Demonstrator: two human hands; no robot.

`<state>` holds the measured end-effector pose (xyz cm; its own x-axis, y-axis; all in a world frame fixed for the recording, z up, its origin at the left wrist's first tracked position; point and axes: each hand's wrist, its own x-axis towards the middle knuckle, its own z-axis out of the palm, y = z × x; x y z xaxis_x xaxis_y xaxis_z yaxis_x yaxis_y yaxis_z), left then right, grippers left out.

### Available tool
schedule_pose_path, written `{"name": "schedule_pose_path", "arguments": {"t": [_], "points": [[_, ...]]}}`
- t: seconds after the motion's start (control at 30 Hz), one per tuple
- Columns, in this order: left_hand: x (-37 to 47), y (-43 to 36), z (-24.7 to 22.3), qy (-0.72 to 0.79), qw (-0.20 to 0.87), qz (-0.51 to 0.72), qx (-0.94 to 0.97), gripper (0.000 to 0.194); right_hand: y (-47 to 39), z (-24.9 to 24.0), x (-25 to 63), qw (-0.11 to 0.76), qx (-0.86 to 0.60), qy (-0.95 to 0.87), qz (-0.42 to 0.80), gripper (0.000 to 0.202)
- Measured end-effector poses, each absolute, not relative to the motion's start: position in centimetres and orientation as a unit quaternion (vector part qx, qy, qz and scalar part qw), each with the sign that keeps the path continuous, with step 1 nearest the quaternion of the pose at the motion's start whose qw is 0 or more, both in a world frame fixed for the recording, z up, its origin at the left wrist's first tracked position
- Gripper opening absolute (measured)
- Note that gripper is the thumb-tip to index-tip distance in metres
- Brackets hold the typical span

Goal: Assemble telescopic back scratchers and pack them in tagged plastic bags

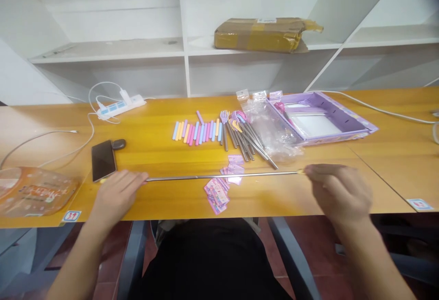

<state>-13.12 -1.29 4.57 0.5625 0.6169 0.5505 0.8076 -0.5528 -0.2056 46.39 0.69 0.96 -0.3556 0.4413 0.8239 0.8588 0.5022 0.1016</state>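
A long, thin metal telescopic rod [206, 177] stretches level between my two hands, above the front of the table. My left hand [118, 195] is closed around its left end, where a bit of yellow shows past the fingers. At the other end my right hand [338, 190] grips the rod by a yellow piece, mostly hidden in the fingers. Behind it lies a pile of back scratchers [245, 135] with metal rods and coloured claw heads. Coloured handle tubes [199, 131] lie in a row beside them. Small printed cards [217, 195] are scattered under and in front of the rod.
Clear plastic bags [270, 131] lie against a purple box [360, 131] at the right. A phone [103, 160], a power strip [121, 107] with cables and an orange-tinted plastic package [44, 192] are at the left. A taped carton [257, 34] sits on the shelf behind.
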Motion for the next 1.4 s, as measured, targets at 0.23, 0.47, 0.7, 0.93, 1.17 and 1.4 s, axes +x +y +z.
{"name": "schedule_pose_path", "arguments": {"t": [0.23, 0.47, 0.7, 0.93, 1.17, 1.4], "points": [[-16.1, -1.4, 3.7, -0.398, 0.234, -0.180, -0.869, 0.016, -0.3, -0.8, 52.5, 0.349, -0.513, -0.742, -0.255, 0.019], [-14.5, -1.6, 3.7, -0.451, 0.257, -0.128, -0.845, 0.020, -0.6, -0.5, 51.4, 0.308, -0.531, -0.743, -0.266, 0.009], [-14.7, -1.8, 3.5, -0.523, 0.316, -0.098, -0.785, 0.032, -1.7, -0.4, 50.3, 0.315, -0.548, -0.748, -0.203, 0.018], [-15.1, -1.4, 4.1, -0.543, 0.278, -0.102, -0.786, 0.034, -0.9, 0.1, 50.0, 0.363, -0.489, -0.758, -0.231, 0.022], [-6.4, -2.3, 5.0, -0.545, 0.107, -0.031, -0.831, 0.021, -0.6, 1.5, 41.6, 0.378, -0.397, -0.833, -0.074, 0.031], [3.3, -1.2, 2.6, -0.504, 0.005, 0.040, -0.862, 0.018, -1.7, -0.8, 28.5, 0.372, -0.304, -0.876, 0.045, 0.042]]}}
